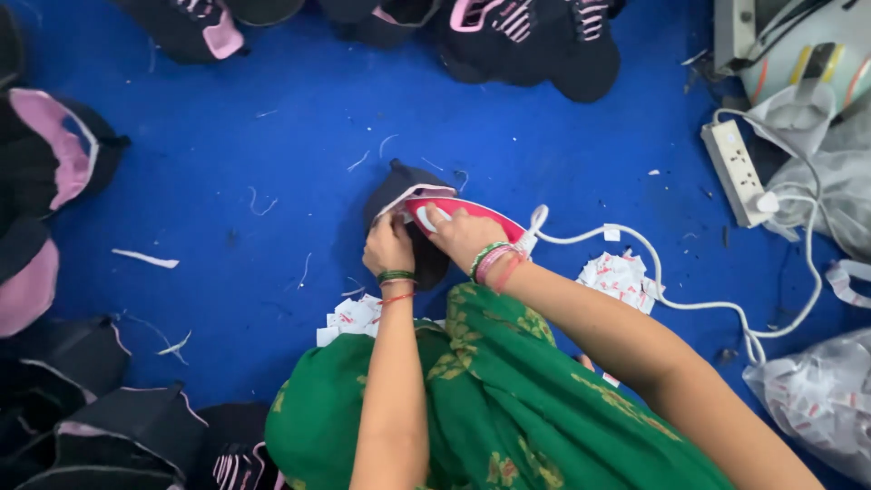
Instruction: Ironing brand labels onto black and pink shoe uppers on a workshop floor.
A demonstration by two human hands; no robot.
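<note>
Work surface: the blue mat [272, 163] fills the view; white thread scraps lie scattered on it.
Your garment: green patterned cloth [490, 399] covers your lap at the near edge, centre.
Stacked pieces: black and pink shoe uppers [54, 154] lie along the left edge; more of them [526, 36] lie at the far edge; a further group [127, 436] lies at the near left.
Bags: clear plastic bag [817, 399] at the near right; a second one [835, 191] at the right edge, beside the power strip.
Iron: the pink and white iron [472, 218] rests at centre, on the black piece [399, 186]; its white cord [671, 281] runs right to the power strip [739, 172].
Right hand: your right hand [463, 236] lies on top of the iron, fingers curled over its handle.
Left hand: your left hand [388, 247] presses the black piece just left of the iron; fingers bent and close together, gripping the fabric edge.
Labels: small white printed tags [621, 277] lie right of your wrists; another heap [354, 318] lies near left.
</note>
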